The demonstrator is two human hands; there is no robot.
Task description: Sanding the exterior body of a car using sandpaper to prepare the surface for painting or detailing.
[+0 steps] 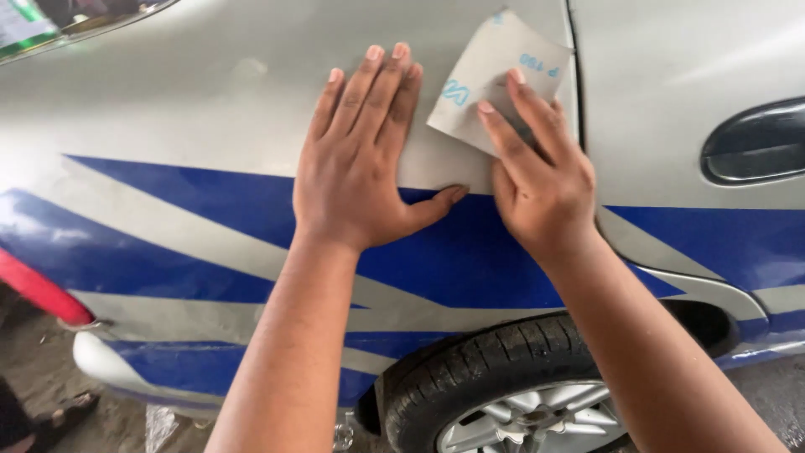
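Currently, the left hand (pixel 356 168) lies flat against the silver car panel (pixel 210 109), fingers together and extended upward, thumb spread out to the side along the upper edge of a blue stripe (pixel 453 252); it grips nothing. The right hand (pixel 541 180) sits just beside it, near the vertical door gap (pixel 573 75), and presses a sheet of sandpaper (pixel 486 71) against the panel. Two extended fingers (pixel 537 113) bear on the sheet's lower right portion, so the hand is pinning the sheet rather than closed around it. The sandpaper is grey, roughly square, tilted on one corner, and carries blue printing on its exposed back; its upper right corner reaches the door gap. To the right of the gap, a dark recessed door handle (pixel 755 143) is set in the door. Below both forearms, a black tyre (pixel 495 361) with a silver wheel (pixel 528 419) occupies the wheel arch. A red lamp (pixel 38 289) shows at the left edge.
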